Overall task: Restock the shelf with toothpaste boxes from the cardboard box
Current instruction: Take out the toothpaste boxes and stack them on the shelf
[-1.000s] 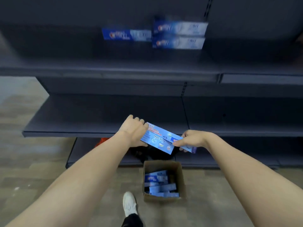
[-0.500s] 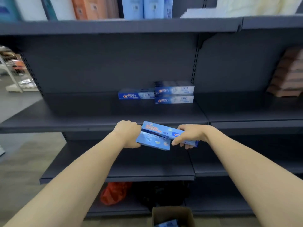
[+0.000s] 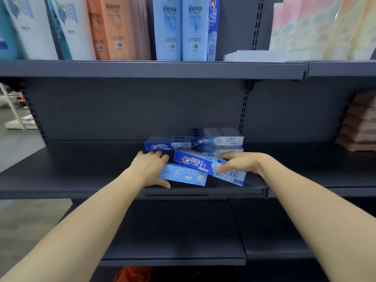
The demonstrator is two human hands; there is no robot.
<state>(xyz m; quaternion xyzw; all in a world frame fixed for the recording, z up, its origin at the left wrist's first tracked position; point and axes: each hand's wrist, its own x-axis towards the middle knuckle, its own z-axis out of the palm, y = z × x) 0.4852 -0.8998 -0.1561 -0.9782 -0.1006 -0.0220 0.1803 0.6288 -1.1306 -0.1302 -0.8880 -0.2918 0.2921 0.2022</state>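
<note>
Step in hand: placing. Two toothpaste boxes were up at the dark grey metal shelf point(image 3: 81, 180), over its front part, not yet set down as far as could be judged.

Left hand point(image 3: 150, 169) gripped the pale blue toothpaste box showing its back panel point(image 3: 187, 177) by its left end, fingers curled over the top, thumb underneath near the shelf lip. Right hand point(image 3: 238, 164) pinched the dark blue Crest toothpaste box w/ red-and-white logo point(image 3: 205, 164) at its right end, fingers over the top face, thumb on the front. That box sat tilted, left end higher, overlapping the pale one's upper right edge; the two looked to be touching.

Behind them, already stocked: a single blue Crest box lying flat at the back point(image 3: 168, 144), and just right of it a two-high stack of blue-and-white toothpaste boxes point(image 3: 218, 141), lower one mostly hidden by the held box. The cardboard box wasn't in view, so can't tell how many boxes were left; task prob. early, since the shelf held only three.

Next move, as a judgement: level the tilted box, separate the pair, and slide each back beside or on top of the stocked ones w/ logo faces forward. The pale box would need turning, since its back panel faced out. Risk: nudging the stack's front edge while pushing in.

Above, tall shampoo bottles in white, orange and light blue point(image 3: 122, 27) stood on the upper shelf. Something orange-red point(image 3: 132, 273) lay at the bottom, too blurred to identify.
</note>
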